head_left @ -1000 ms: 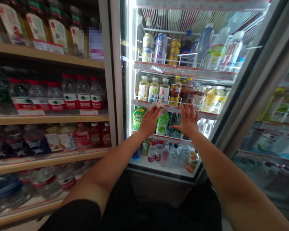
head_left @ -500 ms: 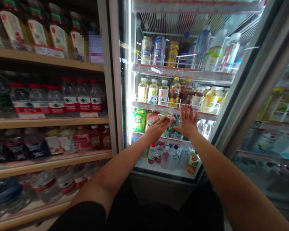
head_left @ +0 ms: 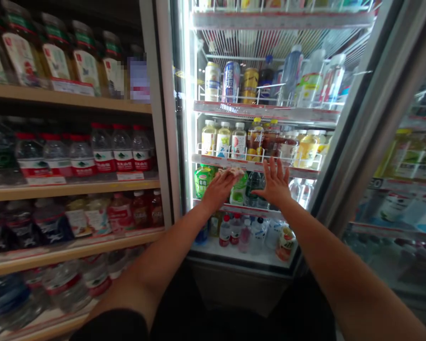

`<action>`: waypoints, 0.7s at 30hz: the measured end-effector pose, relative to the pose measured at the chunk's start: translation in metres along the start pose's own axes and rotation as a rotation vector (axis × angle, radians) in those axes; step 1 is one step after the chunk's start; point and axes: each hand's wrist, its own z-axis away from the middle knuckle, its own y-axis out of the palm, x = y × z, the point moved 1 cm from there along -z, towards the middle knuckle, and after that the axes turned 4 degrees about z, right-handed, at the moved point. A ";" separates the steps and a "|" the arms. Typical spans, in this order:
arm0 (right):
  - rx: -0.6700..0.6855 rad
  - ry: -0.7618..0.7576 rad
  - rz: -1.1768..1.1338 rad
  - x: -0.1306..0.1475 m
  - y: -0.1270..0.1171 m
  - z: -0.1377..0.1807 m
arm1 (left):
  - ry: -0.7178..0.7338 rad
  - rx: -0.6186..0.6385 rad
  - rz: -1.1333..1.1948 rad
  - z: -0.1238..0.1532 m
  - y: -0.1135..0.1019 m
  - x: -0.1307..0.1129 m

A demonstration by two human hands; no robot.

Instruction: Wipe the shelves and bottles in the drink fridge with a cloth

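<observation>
Cooler: a glass-fronted cooler [head_left: 241,265] stands before both hands, its lit wire shelves filled with drinks.
Left hand: the left hand [head_left: 218,189] has its fingers together and nearly straight, a cloth held under the fingertips.
Cloth: one pale, crumpled, soft-looking cloth [head_left: 236,171], at the front of the left hand, against the cooler's glass.
Right hand: the right hand [head_left: 276,185] is spread wide, palm toward the glass, holding nothing; whether it touches cannot be told.
Green drinks: one green pack [head_left: 202,182] left of the left hand; one green bottle [head_left: 238,194] between the hands.
Cans: three metal cylinders, a white can [head_left: 212,83], a blue can [head_left: 231,81] and a yellow can [head_left: 250,86], well above the left hand.
Red-capped bottles: two small plastic red-capped bottles [head_left: 225,233] below the hands, just beside one pink bottle [head_left: 245,236].
Wood-edged shelves: left of the left hand, wood-edged shelves [head_left: 74,189] carry six clear water bottles [head_left: 123,150] in front, red-capped and ribbed.
</observation>
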 end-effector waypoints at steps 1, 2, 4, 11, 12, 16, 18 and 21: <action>-0.001 -0.002 0.005 0.000 0.001 0.000 | -0.075 -0.042 -0.020 0.001 0.000 0.004; -0.003 -0.002 0.010 0.000 0.001 0.000 | -0.142 -0.078 -0.038 0.003 0.001 0.006; -0.004 0.000 0.017 0.000 0.001 0.000 | -0.179 -0.097 -0.054 0.010 0.004 0.004; 0.020 0.009 -0.005 0.001 -0.002 0.000 | 0.138 0.074 0.057 0.040 0.016 -0.015; 0.019 0.009 -0.008 0.001 -0.002 0.000 | 0.078 0.057 0.061 0.040 0.016 -0.013; -0.004 0.009 -0.018 0.000 -0.001 0.001 | -0.094 0.018 0.066 0.043 0.017 -0.009; -0.001 0.009 -0.021 0.000 0.000 0.001 | -0.026 0.047 0.070 0.046 0.018 -0.011; 0.008 0.005 -0.023 0.000 0.000 0.001 | 0.102 0.067 0.063 0.047 0.017 -0.013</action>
